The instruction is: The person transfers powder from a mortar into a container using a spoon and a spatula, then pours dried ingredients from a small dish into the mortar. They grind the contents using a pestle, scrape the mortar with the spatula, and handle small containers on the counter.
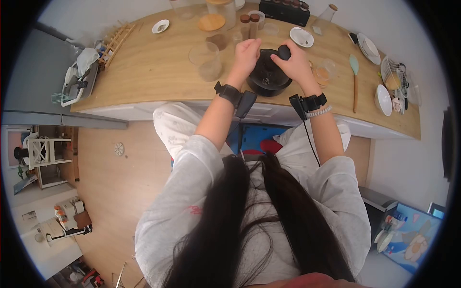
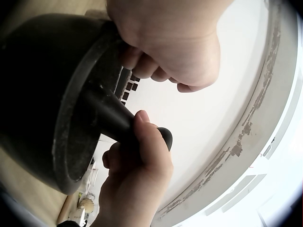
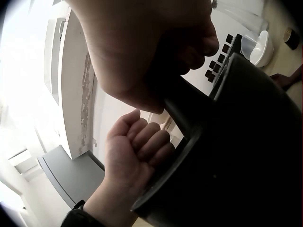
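Note:
A black mortar (image 1: 267, 86) stands near the front edge of the wooden counter. My right hand (image 1: 297, 65) grips the black pestle (image 1: 284, 52), whose rounded end pokes out past the fingers. In the left wrist view the pestle's shaft (image 2: 111, 113) slants down inside the mortar (image 2: 33, 85); its lower tip is hidden by the wall. My left hand (image 1: 246, 57) is close against the mortar's left rim. Its fingers (image 3: 150, 136) are curled into the palm in the right wrist view, with nothing visible in them.
Left of the mortar stands a clear glass container (image 1: 209, 65). Behind are brown-capped jars (image 1: 245, 27), a white dish (image 1: 301, 36) and a black spice rack (image 1: 284, 13). To the right lie a green-headed spatula (image 1: 355, 79) and a white bowl (image 1: 383, 100).

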### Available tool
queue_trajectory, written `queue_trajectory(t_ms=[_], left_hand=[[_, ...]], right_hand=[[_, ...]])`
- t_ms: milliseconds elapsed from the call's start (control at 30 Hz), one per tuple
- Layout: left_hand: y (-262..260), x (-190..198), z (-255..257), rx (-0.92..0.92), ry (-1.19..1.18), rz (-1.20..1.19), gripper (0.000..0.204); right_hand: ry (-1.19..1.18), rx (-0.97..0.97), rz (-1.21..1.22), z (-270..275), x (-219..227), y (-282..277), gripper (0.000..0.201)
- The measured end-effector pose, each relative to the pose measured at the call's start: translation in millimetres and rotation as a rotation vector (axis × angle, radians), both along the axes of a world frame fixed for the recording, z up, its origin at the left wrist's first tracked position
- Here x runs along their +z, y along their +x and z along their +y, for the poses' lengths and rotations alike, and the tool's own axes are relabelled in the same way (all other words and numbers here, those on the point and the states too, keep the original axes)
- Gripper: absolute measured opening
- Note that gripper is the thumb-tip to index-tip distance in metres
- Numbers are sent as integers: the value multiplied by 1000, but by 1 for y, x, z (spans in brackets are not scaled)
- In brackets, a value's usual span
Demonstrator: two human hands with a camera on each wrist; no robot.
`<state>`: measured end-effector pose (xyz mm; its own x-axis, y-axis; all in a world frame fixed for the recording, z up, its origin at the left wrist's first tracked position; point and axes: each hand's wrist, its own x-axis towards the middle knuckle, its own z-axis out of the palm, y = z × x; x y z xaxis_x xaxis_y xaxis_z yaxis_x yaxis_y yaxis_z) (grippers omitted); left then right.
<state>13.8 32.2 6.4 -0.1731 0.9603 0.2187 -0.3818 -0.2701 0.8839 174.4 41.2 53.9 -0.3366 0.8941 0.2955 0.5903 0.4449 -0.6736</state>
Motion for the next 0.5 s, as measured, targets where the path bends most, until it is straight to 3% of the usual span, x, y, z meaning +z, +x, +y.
queue_trajectory(t_ms=[33, 100, 233, 300, 367, 433, 500], left_hand=[[1, -1, 0, 5, -2, 2, 35], [1, -1, 0, 2, -10, 13, 35], [2, 3, -2, 2, -27, -15, 35], [0, -1, 1, 10, -7, 6, 35], [0, -5, 1, 17, 4, 26, 35], [1, -4, 3, 12, 5, 37, 35], [2, -4, 3, 10, -3, 33, 35]], right_hand=[[-2, 1, -2, -1, -3, 1, 39], [-25, 213, -55, -4, -3, 4, 41], [-127, 211, -27, 8, -3, 7, 42], [-44, -19, 78, 7, -10, 6, 41], [-99, 25, 71, 7, -15, 12, 40], [-198, 195, 25, 10, -15, 17, 39], [-171, 158, 68, 11, -16, 16, 39]])
